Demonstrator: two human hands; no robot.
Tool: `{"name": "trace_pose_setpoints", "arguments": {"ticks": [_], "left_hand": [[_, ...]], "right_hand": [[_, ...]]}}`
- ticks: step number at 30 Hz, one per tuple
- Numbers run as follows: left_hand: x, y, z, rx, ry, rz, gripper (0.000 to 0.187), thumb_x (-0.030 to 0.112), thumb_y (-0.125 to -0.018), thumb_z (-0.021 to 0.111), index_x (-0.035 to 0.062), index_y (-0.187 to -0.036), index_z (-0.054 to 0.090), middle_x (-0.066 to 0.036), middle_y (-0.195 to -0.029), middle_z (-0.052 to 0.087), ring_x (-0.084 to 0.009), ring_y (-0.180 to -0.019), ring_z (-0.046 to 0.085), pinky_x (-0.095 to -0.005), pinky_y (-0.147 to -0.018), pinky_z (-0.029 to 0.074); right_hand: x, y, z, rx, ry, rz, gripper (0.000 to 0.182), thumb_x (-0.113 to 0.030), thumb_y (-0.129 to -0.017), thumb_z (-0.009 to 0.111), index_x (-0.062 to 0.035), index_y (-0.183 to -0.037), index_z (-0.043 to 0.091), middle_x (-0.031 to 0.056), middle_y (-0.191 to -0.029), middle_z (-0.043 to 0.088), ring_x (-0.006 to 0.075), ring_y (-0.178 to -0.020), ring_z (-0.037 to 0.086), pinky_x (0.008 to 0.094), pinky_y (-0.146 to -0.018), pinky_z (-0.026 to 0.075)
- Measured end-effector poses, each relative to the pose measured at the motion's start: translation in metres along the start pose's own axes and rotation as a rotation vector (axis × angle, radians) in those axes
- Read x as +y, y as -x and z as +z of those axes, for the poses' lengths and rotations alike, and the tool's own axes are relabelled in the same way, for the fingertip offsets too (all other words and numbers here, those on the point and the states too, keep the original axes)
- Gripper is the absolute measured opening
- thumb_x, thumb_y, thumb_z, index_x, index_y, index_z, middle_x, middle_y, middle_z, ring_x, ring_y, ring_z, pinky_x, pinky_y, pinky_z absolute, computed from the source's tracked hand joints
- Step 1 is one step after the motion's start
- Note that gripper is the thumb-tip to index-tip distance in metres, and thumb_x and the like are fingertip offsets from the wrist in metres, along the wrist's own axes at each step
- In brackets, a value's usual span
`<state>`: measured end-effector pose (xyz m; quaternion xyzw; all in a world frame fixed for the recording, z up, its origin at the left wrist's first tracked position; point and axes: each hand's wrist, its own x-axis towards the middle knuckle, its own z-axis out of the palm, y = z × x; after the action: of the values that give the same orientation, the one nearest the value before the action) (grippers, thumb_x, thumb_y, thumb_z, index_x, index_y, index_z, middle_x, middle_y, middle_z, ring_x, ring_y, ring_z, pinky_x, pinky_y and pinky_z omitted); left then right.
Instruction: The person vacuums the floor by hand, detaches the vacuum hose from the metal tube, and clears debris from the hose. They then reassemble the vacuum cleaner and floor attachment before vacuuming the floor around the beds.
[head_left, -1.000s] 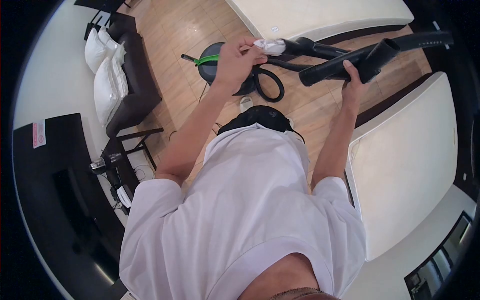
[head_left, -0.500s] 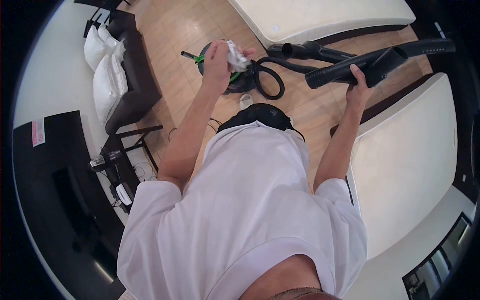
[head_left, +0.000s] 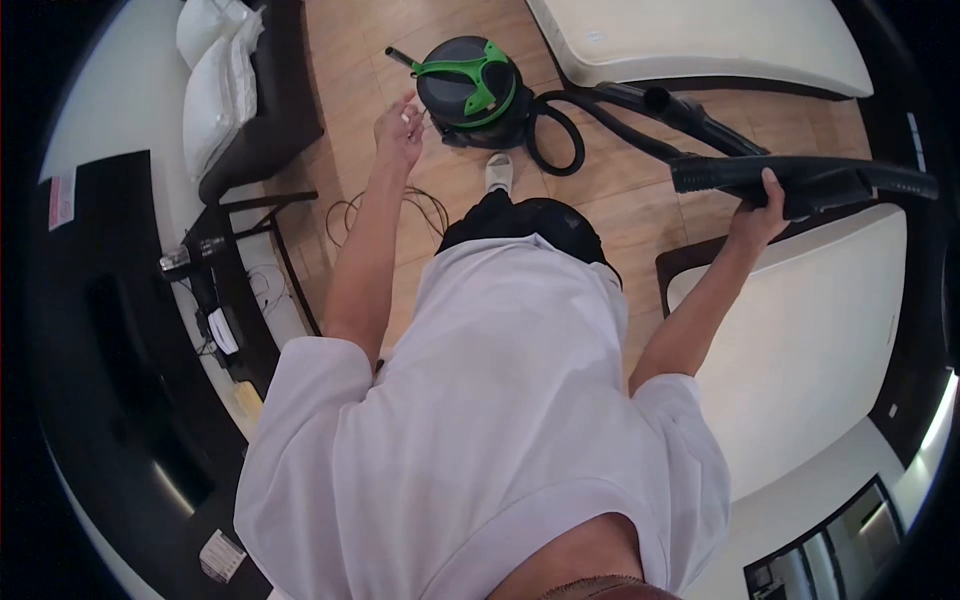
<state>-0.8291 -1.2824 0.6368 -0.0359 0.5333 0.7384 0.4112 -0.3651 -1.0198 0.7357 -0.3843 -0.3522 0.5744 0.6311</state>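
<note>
My right hand (head_left: 762,210) is closed around black vacuum cleaner tubes (head_left: 720,175), held out to the right above the bed. A black hose (head_left: 625,138) runs from them, loops, and leads to the green-and-black canister vacuum cleaner (head_left: 462,88) on the floor ahead. My left hand (head_left: 400,135) is raised beside the canister, its fingers curled in. A bit of something small and white (head_left: 406,118) shows between those fingers; the rest of it is hidden.
Bare mattresses stand ahead (head_left: 700,40) and at the right (head_left: 810,340). A dark sofa (head_left: 275,120) with white pillows (head_left: 215,110) is at the left. A cable (head_left: 425,200) lies coiled on the floor near my foot. A black desk (head_left: 245,310) holds small items.
My left hand has moved left and slightly down, and the crumpled white piece in it now barely shows. The tubes in my right hand have shifted right and lower. More of the canister is visible.
</note>
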Motion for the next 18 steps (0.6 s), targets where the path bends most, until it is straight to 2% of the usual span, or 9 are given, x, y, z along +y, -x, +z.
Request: {"name": "trace_pose_setpoints", "arguments": {"ticks": [4,6,7,9,10,12,13,16,18], "left_hand": [[-0.021,0.007,-0.07,0.05,0.091,-0.039,0.021,0.018,-0.108,0.05,0.0019,-0.12,0.056,0.0,-0.076,0.051,-0.0057,-0.054,0.042,-0.0222,-0.042,0.032],[-0.032,0.006,-0.084,0.189,-0.233,0.024,0.025,0.018,-0.107,0.051,0.001,-0.125,0.056,0.0,-0.076,0.052,-0.0059,-0.054,0.042,-0.0224,-0.043,0.032],[-0.04,0.008,-0.09,0.202,-0.223,0.019,0.025,0.018,-0.107,0.051,0.001,-0.125,0.056,0.0,-0.076,0.052,-0.0059,-0.054,0.042,-0.0224,-0.043,0.032],[-0.053,0.009,-0.096,0.413,-0.165,0.006,0.025,0.02,-0.108,0.051,0.0012,-0.123,0.056,0.0,-0.079,0.054,-0.0066,-0.055,0.044,-0.0227,-0.044,0.031],[-0.059,0.01,-0.109,0.423,-0.155,0.001,0.025,0.02,-0.108,0.051,0.0012,-0.123,0.056,0.0,-0.079,0.054,-0.0066,-0.055,0.044,-0.0227,-0.044,0.031],[-0.073,0.001,-0.145,0.202,-0.179,-0.007,0.025,0.02,-0.108,0.05,0.0013,-0.125,0.055,-0.001,-0.078,0.055,-0.0086,-0.057,0.046,-0.0234,-0.045,0.032],[-0.076,-0.005,-0.151,0.21,-0.166,-0.011,0.025,0.02,-0.108,0.05,0.0013,-0.125,0.055,-0.001,-0.078,0.055,-0.0086,-0.057,0.046,-0.0234,-0.045,0.032],[-0.079,-0.004,-0.132,0.379,-0.253,-0.137,0.026,0.019,-0.109,0.046,0.0013,-0.123,0.058,0.001,-0.068,0.05,-0.0083,-0.056,0.045,-0.0219,-0.045,0.03],[-0.081,-0.016,-0.134,0.364,-0.378,-0.097,0.025,0.023,-0.106,0.046,0.0069,-0.092,0.058,0.002,-0.063,0.044,-0.0086,-0.055,0.043,-0.0259,-0.044,0.028]], "right_hand": [[0.007,-0.011,-0.008,-0.009,0.014,0.022,0.041,-0.002,-0.08,0.071,0.0046,-0.12,0.064,0.0146,-0.113,0.067,0.0258,-0.105,0.066,0.0363,-0.095,0.056],[0.009,-0.012,0.002,-0.009,0.003,0.038,0.041,-0.003,-0.08,0.071,0.0041,-0.119,0.064,0.0151,-0.113,0.067,0.0274,-0.105,0.066,0.0389,-0.095,0.057],[0.01,-0.013,0.002,0.004,0.026,0.034,0.044,-0.008,-0.082,0.07,0.005,-0.123,0.063,0.0168,-0.116,0.066,0.0293,-0.109,0.065,0.0414,-0.1,0.054],[0.013,-0.019,0.008,-0.008,0.074,0.051,0.049,-0.014,-0.083,0.069,0.0083,-0.126,0.06,0.0204,-0.121,0.065,0.032,-0.116,0.063,0.0442,-0.106,0.05],[0.014,-0.021,0.009,-0.019,0.083,0.057,0.049,-0.014,-0.083,0.069,0.0083,-0.126,0.06,0.0204,-0.121,0.065,0.032,-0.116,0.063,0.0442,-0.106,0.05],[0.016,-0.024,0.023,-0.017,0.079,0.101,0.05,-0.014,-0.083,0.069,0.0092,-0.126,0.06,0.0216,-0.123,0.064,0.0326,-0.116,0.063,0.0442,-0.106,0.049],[0.017,-0.022,0.032,0.041,0.105,0.109,0.052,-0.016,-0.084,0.069,0.0102,-0.127,0.059,0.0222,-0.122,0.064,0.0334,-0.115,0.063,0.044,-0.107,0.048],[0.026,-0.028,0.039,0.012,0.144,0.063,0.053,-0.018,-0.084,0.069,0.0111,-0.128,0.058,0.0228,-0.123,0.064,0.0342,-0.116,0.062,0.045,-0.106,0.049],[0.025,-0.022,0.057,-0.022,0.164,0.076,0.055,-0.019,-0.084,0.069,0.0107,-0.128,0.058,0.0234,-0.123,0.063,0.0351,-0.118,0.061,0.0469,-0.107,0.048]]}}
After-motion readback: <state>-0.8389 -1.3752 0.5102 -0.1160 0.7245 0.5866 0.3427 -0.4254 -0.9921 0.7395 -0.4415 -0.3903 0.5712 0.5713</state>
